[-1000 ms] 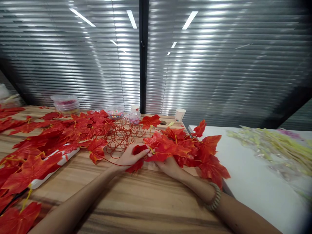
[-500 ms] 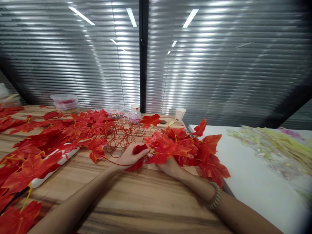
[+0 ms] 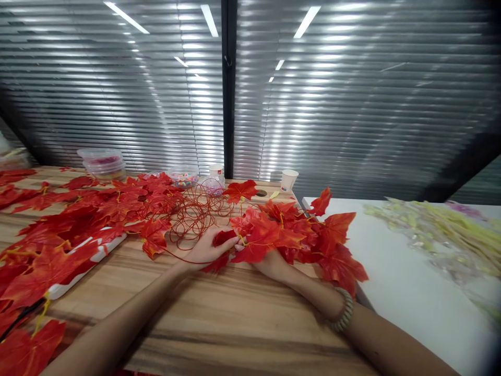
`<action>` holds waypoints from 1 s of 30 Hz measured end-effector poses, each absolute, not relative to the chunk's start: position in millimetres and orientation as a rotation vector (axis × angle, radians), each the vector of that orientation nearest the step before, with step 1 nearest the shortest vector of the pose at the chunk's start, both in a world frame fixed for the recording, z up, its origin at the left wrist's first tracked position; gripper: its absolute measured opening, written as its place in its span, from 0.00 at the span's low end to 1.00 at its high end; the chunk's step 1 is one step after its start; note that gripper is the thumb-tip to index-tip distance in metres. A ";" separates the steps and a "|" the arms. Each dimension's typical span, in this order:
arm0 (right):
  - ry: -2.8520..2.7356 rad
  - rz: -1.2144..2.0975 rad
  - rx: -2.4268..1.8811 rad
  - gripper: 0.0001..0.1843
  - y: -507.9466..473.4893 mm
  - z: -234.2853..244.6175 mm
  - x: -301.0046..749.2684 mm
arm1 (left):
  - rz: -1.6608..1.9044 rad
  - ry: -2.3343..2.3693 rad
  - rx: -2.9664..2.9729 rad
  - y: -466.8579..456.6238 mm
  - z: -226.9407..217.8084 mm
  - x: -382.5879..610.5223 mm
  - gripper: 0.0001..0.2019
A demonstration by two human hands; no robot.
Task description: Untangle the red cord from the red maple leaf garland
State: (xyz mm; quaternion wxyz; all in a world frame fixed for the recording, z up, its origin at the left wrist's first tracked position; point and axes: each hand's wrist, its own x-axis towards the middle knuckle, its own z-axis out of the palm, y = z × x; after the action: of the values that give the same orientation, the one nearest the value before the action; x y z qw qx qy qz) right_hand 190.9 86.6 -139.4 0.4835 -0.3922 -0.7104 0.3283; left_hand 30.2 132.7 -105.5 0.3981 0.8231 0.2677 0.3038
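Observation:
My left hand (image 3: 209, 246) is closed, pinching an artificial maple leaf (image 3: 224, 237) by its yellow stem. My right hand (image 3: 270, 263) meets it at the stem, its fingers partly hidden under a large red maple leaf (image 3: 264, 237). Just what the right fingertips grip, stem or cord, is hard to make out. A bunch of red leaves (image 3: 338, 235) spreads to the right of both hands. From the tangled red cord (image 3: 195, 211) behind my left hand, one strand runs down across that wrist.
Many loose red leaves (image 3: 50, 263) cover the left of the wooden table (image 3: 235, 324), some over a white strip (image 3: 94, 261). Stacked plastic tubs (image 3: 104, 164), a bead container (image 3: 183, 177) and a paper cup (image 3: 288, 181) stand at the back. Yellowish packets (image 3: 434, 235) lie on the white table (image 3: 391, 271).
Both hands stay together at the yellow stem, with almost no visible movement. The whole view has shifted very slightly.

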 end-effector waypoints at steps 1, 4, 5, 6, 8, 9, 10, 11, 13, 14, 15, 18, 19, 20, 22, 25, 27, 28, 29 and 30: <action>-1.727 0.821 -0.951 0.12 86.5 -139.4 190.8 | 0.768 0.670 2.088 132.8 -105.6 30.2 0.12; -1.719 0.856 -0.946 0.09 86.2 -140.9 191.5 | 0.757 0.651 2.116 133.1 -106.0 30.0 0.13; -1.716 0.859 -0.946 0.08 86.2 -141.9 192.1 | 0.756 0.653 2.126 133.2 -106.1 29.9 0.13; -1.717 0.860 -0.946 0.08 86.4 -143.0 192.7 | 0.755 0.656 2.134 133.2 -106.1 29.9 0.13; -1.727 0.850 -0.948 0.07 86.9 -145.7 194.2 | 0.755 0.658 2.138 133.4 -106.4 30.0 0.13; -1.735 0.843 -0.950 0.07 87.3 -147.0 194.9 | 0.757 0.657 2.137 133.5 -106.6 30.0 0.13; -1.745 0.834 -0.952 0.08 87.6 -148.2 195.5 | 0.758 0.655 2.137 133.7 -106.9 30.1 0.13; -1.751 0.827 -0.956 0.08 87.9 -149.2 196.0 | 0.759 0.657 2.137 133.8 -107.2 30.1 0.13; -1.754 0.828 -0.972 0.09 88.1 -150.1 196.5 | 0.757 0.665 2.134 134.0 -107.8 30.0 0.13; -1.753 0.833 -0.979 0.09 88.0 -150.0 196.4 | 0.755 0.666 2.132 134.1 -108.0 29.9 0.12; -1.753 0.838 -0.983 0.10 87.8 -149.3 196.3 | 0.753 0.663 2.130 134.1 -108.2 29.8 0.12; -1.759 0.837 -0.980 0.10 86.9 -146.1 195.3 | 0.760 0.656 2.130 134.2 -108.2 29.6 0.12; -1.759 0.831 -0.978 0.11 86.7 -145.0 195.0 | 0.762 0.658 2.134 134.3 -108.0 29.6 0.12; -1.758 0.826 -0.980 0.11 86.5 -144.3 194.8 | 0.761 0.659 2.140 134.3 -107.6 29.6 0.12; -1.757 0.818 -0.993 0.11 86.5 -144.0 194.6 | 0.755 0.652 2.155 134.3 -106.4 29.5 0.12; -1.761 0.792 -1.012 0.11 86.6 -146.1 194.9 | 0.750 0.641 2.176 133.8 -104.8 29.4 0.12; -1.759 0.775 -1.031 0.12 86.6 -147.9 195.3 | 0.747 0.657 2.180 133.4 -104.7 29.4 0.12; -1.757 0.773 -1.040 0.12 86.5 -148.5 195.5 | 0.744 0.672 2.180 133.2 -105.0 29.4 0.13; -1.755 0.775 -1.048 0.12 86.4 -148.7 195.6 | 0.740 0.690 2.180 133.0 -105.7 29.3 0.13; -1.754 0.778 -1.054 0.12 86.1 -148.6 195.7 | 0.737 0.707 2.178 133.0 -106.4 29.3 0.13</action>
State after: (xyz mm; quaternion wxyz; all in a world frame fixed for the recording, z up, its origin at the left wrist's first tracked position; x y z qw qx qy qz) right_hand 195.7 86.1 -148.6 0.4582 -0.4277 -0.7122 0.3160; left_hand 29.3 133.0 -106.4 0.3599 0.8447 0.2742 0.2859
